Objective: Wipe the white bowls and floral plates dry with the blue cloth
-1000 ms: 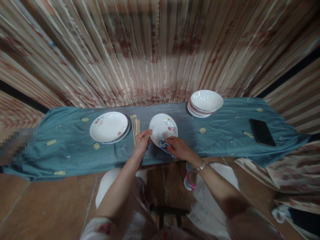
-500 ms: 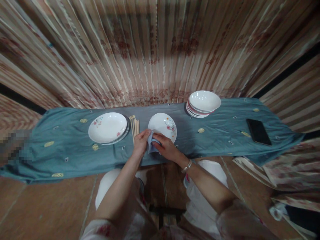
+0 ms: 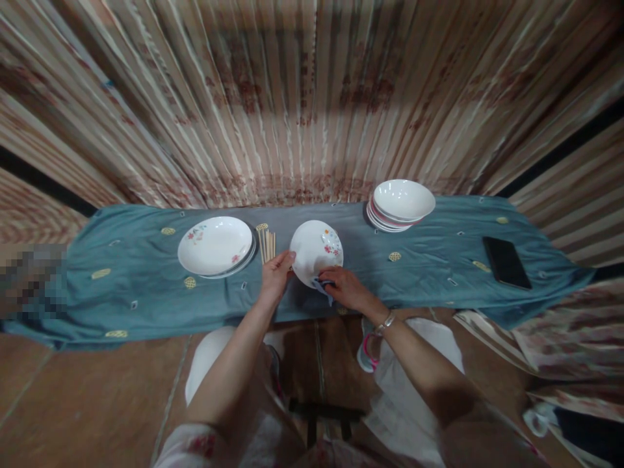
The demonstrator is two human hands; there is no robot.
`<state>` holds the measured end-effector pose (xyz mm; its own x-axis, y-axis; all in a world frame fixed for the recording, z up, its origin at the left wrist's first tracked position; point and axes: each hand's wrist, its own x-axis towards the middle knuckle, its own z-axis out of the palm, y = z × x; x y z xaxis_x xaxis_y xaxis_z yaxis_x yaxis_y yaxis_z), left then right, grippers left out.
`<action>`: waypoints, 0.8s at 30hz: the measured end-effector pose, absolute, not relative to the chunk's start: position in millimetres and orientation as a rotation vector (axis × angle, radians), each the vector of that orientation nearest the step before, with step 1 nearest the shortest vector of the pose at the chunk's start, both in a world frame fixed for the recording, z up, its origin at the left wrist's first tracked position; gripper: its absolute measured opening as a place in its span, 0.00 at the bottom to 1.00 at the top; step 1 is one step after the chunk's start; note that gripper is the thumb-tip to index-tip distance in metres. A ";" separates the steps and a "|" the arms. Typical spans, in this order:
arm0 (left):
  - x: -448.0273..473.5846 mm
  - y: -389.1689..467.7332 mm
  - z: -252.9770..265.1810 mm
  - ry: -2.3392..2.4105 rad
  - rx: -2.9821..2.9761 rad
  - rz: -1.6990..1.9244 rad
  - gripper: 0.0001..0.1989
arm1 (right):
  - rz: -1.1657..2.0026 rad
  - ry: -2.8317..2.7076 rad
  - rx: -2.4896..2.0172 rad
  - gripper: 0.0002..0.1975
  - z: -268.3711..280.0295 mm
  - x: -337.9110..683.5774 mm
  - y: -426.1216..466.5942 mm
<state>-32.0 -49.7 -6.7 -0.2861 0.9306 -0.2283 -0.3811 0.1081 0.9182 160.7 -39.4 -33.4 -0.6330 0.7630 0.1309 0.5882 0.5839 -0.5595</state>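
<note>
A small white plate [image 3: 312, 250] with a flower print is tilted a little at the middle of the cloth-covered table. My left hand [image 3: 277, 276] is closed on its left rim, thumb on top. In my right hand [image 3: 344, 286] a bluish-grey cloth [image 3: 322, 287] is bunched against the plate's lower right edge, the fingers closed round it. Just beyond my left hand lie several wooden chopsticks [image 3: 268, 246]. To their left stands a stack of larger flowered plates [image 3: 214, 246].
A stack of bowls [image 3: 403, 199] stands at the back right of the teal tablecloth [image 3: 429, 260]. Farther right lies a dark phone or tablet [image 3: 507, 261]. A pleated curtain [image 3: 312, 97] hangs behind the table. A blurred patch [image 3: 32, 279] covers something at the left edge.
My hands have moved apart. The left, which was on the cloth, now grips the plate's left rim; the right has carried the cloth right onto the plate's edge.
</note>
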 end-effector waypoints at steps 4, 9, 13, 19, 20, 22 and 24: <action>-33.0 -47.8 -8.0 1.248 0.619 1.461 0.36 | 0.479 -2.499 -1.279 0.12 -31.2 157.3 -36.7; -33.3 -49.0 -6.4 1.246 0.651 1.443 0.36 | 0.309 -2.451 -1.389 0.14 -34.9 151.2 -18.2; -33.3 -50.2 -6.8 1.249 0.657 1.442 0.36 | 0.304 -2.356 -1.432 0.15 -40.6 144.9 -2.7; -34.0 -50.4 -9.0 1.262 0.645 1.438 0.35 | 0.394 -2.277 -1.252 0.24 -52.6 138.8 10.6; -34.2 -50.5 -9.2 1.265 0.643 1.436 0.34 | 0.398 -2.289 -1.236 0.25 -53.7 138.9 11.2; -34.6 -50.6 -9.8 1.266 0.640 1.438 0.34 | 0.403 -2.318 -1.235 0.26 -54.5 140.3 10.4; -34.6 -50.7 -10.5 1.263 0.642 1.447 0.33 | 0.416 -2.345 -1.249 0.25 -54.0 143.2 6.6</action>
